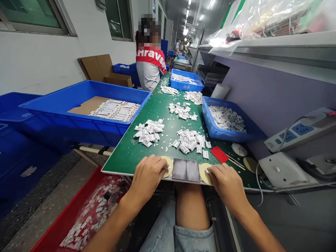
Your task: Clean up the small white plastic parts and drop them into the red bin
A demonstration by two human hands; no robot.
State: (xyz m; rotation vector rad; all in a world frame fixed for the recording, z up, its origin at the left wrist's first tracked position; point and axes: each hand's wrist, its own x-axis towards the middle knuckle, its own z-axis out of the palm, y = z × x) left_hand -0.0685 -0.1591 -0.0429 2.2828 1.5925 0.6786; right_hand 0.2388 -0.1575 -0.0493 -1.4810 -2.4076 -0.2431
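At the near edge of the green table (126,154), my left hand (149,175) pinches a small white piece (168,167) over a round yellow pad (167,172). My right hand (228,182) pinches another small white piece (208,171) at the second yellow pad (205,177). Between the pads lie two dark grey rectangular blocks (186,170), side by side. Just beyond them is a pile of small white parts (190,140), with a second pile (149,133) to its left. A red piece (219,154) lies beyond my right hand, beside thin sticks (236,162).
A blue basket of white parts (210,131) stands on the right, near a power strip (299,131). Left of the table is a large blue bin (78,122). A red bin (78,206) sits below left. A person (150,66) sits further along.
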